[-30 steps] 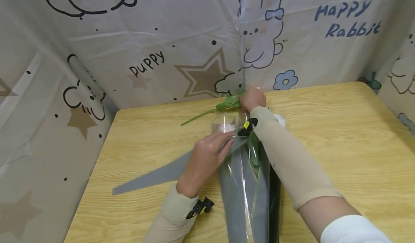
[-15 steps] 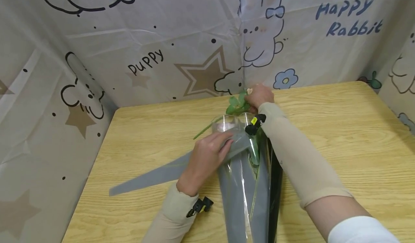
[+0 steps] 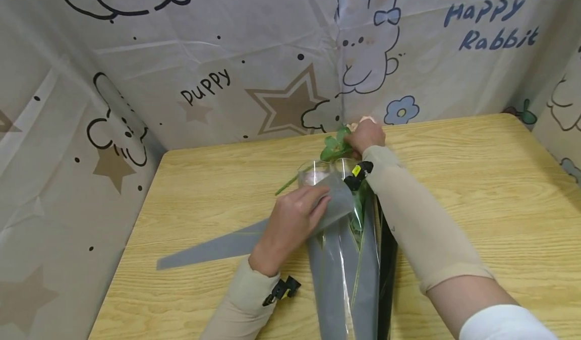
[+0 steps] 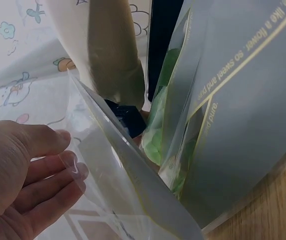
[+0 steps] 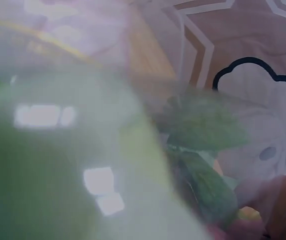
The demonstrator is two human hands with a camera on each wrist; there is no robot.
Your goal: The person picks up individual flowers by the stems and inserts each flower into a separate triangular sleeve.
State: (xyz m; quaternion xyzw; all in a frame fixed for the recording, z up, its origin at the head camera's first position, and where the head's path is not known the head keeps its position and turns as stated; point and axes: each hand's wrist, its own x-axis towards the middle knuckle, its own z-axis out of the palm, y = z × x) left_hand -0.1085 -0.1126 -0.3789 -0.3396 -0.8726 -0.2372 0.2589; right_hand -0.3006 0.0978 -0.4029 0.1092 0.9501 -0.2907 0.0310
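In the head view my left hand (image 3: 290, 224) pinches the clear edge of a grey flap (image 3: 336, 199) of flower wrapping, between thumb and fingertips; the left wrist view shows the film (image 4: 90, 145) at the fingertips. A grey and clear flower sleeve (image 3: 336, 279) with gold lines lies lengthwise, green leaves (image 3: 357, 211) inside it and a pale bloom (image 3: 314, 176) behind its clear top. Beyond the sleeve my right hand (image 3: 366, 135) grips a flower by its upper stem, its green leaves (image 3: 335, 147) pointing left. Fingers partly hide its pale pink head (image 3: 363, 120).
The flap's long grey tail (image 3: 204, 250) stretches left across the wooden table (image 3: 476, 193). A black strip (image 3: 387, 274) runs along the sleeve's right side. A printed cloth (image 3: 272, 52) with cartoon animals stands behind the table's far edge.
My right hand has moved right and slightly back, drawing the flower's stem rightward along the table. The flap's end has turned up more in my left hand, which stays nearly in place.
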